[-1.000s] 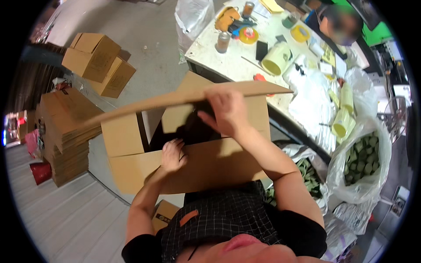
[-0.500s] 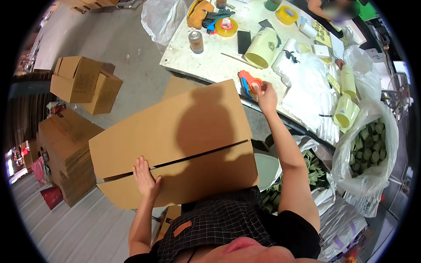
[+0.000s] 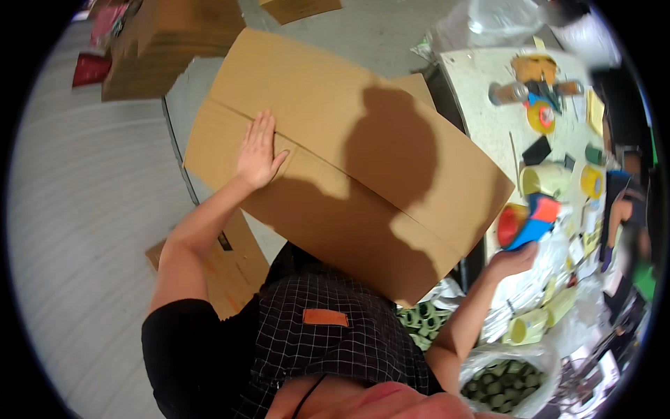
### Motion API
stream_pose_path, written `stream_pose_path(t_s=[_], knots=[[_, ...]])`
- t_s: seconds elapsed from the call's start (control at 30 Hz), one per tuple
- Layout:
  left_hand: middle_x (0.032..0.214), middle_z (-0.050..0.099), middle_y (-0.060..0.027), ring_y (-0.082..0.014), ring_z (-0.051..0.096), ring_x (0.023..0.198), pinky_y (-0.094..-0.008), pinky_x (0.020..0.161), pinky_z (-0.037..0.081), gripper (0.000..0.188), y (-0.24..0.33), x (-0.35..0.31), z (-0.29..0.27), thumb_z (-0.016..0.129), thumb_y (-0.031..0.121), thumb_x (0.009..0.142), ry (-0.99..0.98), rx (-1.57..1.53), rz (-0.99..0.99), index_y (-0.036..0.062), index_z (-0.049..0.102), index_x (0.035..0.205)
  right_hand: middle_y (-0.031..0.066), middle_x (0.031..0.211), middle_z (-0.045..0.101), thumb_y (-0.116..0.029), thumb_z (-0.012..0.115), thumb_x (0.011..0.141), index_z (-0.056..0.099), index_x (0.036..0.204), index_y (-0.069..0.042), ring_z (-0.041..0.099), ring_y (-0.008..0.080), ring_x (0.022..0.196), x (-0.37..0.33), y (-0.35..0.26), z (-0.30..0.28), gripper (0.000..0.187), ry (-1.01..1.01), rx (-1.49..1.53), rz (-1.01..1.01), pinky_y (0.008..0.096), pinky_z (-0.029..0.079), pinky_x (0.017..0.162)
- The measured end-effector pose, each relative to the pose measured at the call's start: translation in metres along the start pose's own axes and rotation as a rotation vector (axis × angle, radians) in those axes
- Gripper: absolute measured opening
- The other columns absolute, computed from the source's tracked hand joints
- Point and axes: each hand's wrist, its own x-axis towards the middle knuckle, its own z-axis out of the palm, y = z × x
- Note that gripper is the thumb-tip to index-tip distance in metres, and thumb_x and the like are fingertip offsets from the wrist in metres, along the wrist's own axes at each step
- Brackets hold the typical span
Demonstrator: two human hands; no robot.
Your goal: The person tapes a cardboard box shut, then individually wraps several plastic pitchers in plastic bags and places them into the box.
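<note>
Left hand [image 3: 258,150] lies flat, fingers spread, on the closed cardboard box [image 3: 349,153]; at four o'clock, right hand [image 3: 513,260] apparently grips a blue-and-orange tape dispenser [image 3: 530,220].

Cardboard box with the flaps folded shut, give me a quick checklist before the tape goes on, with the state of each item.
1. Left hand flat on the cardboard box beside the seam: ok.
2. Flaps closed, meeting along the seam: ok.
3. Tape dispenser held in the right hand: ok.
4. Dispenser placed on the box: not ok, it is off the box's right edge, over the work table.
5. Tape end free and ready: cannot tell.
6. Seam free of loose items: ok.
</note>
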Motion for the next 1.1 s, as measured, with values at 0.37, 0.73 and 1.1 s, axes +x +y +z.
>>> stream_pose_path(t_s=[0.37, 0.73, 1.1], knots=[[0.121, 0.064, -0.008, -0.021, 0.059, 0.11, -0.0361, 0.09, 0.047, 0.031, 0.033, 0.011, -0.01, 0.059, 0.03, 0.099, 0.09, -1.067, -0.329, 0.0013, 0.066, 0.109, 0.0174, 0.071, 0.058, -0.023, 0.067, 0.09, 0.058, 0.076, -0.003, 0.057, 0.0371, 0.066, -0.198, -0.08, 0.176, 0.026, -1.006, -0.052, -0.352, 0.0432, 0.047, 0.06], [0.082, 0.071, -0.0024, -0.0134, 0.063, 0.078, -0.0276, 0.073, 0.049, 0.022, -0.048, 0.05, -0.028, 0.057, 0.016, 0.098, 0.377, -1.425, -0.704, 0.007, 0.069, 0.083, 0.0172, 0.089, 0.071, -0.025, 0.077, 0.083, 0.053, 0.127, -0.006, 0.071, 0.0365, 0.078, -0.232, -0.15, 0.233, 0.054, -1.161, -0.206, -0.373, 0.0401, 0.057, 0.068], [0.119, 0.067, -0.0181, -0.0273, 0.062, 0.107, -0.0408, 0.092, 0.049, 0.053, -0.271, 0.12, 0.027, 0.058, 0.049, 0.094, -0.448, -0.252, -0.581, 0.0026, 0.068, 0.117, 0.0077, 0.086, 0.071, -0.025, 0.072, 0.089, 0.067, 0.122, -0.02, 0.068, 0.026, 0.07, -0.285, -0.177, 0.349, 0.035, -1.17, 0.093, -0.605, 0.0381, 0.053, 0.061]])
